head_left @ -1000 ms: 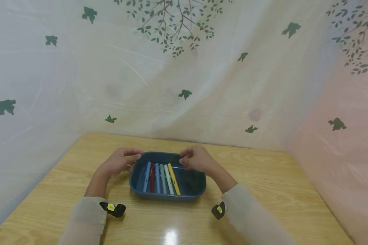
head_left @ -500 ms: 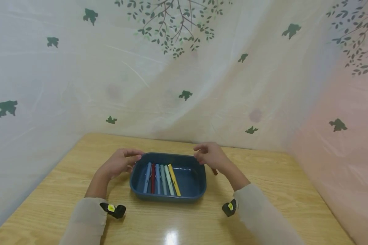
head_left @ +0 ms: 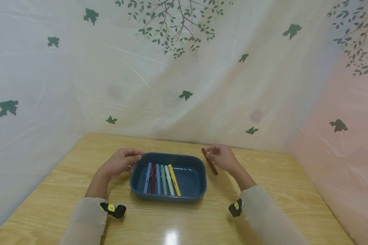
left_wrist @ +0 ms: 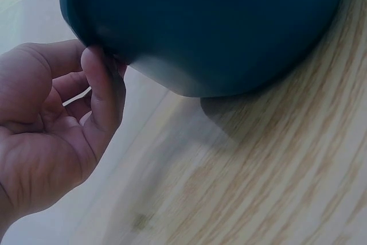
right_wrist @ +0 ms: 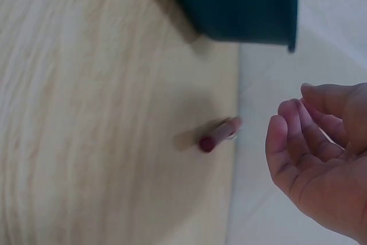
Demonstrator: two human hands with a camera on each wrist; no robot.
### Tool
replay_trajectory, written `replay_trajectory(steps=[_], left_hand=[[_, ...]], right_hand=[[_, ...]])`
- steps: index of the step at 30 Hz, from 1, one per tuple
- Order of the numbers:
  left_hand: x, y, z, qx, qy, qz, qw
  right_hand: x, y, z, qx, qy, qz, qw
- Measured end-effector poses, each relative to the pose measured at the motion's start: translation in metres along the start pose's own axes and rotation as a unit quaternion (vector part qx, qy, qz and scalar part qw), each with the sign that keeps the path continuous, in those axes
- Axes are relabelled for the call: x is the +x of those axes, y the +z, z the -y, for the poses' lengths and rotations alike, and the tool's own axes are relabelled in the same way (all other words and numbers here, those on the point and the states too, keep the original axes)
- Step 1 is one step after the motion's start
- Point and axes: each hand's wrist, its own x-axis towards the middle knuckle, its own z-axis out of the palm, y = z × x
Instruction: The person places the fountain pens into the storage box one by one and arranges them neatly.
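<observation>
A dark blue box (head_left: 184,198) without a lid stands on the table, with several capped pens lined up in its left half: two blue pens, a dark red pen (head_left: 153,178), a teal pen, a mint pen and a yellow pen (head_left: 174,180). My left hand (head_left: 118,163) pinches the box's back left corner at the rim; in the left wrist view its thumb lies against the box wall (left_wrist: 200,32). To the right of the box, another dark red pen (right_wrist: 221,135) lies on the table. Close by, my right hand (head_left: 225,158) has loosely bent fingers, apart from this pen in the right wrist view.
The pale wooden table (head_left: 282,197) extends on both sides of the box and in front of it. Behind it hangs a cream cloth (head_left: 147,102) with leaf and branch prints, which continues along the left and right sides.
My right hand has moved right, from above the box to beside it. The dark red pen outside the box, hidden at first, has come into view. My left hand has stayed at the rim.
</observation>
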Motion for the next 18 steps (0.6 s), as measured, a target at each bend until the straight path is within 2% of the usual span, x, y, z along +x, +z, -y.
replay_trajectory(steps=[5,9,18], left_hand=[[0.000,0.000,0.001,0.002,-0.001,-0.002,1.0000],[0.000,0.000,0.000,0.001,-0.001,-0.002,1.0000],[0.000,0.000,-0.001,0.003,0.002,-0.001,1.0000]], right_hand=[[0.004,0.002,-0.017,-0.041,-0.005,-0.012,0.999],[0.007,0.003,-0.028,-0.067,0.008,-0.017,0.998],[0.010,0.005,-0.044,-0.073,0.025,-0.008,0.997]])
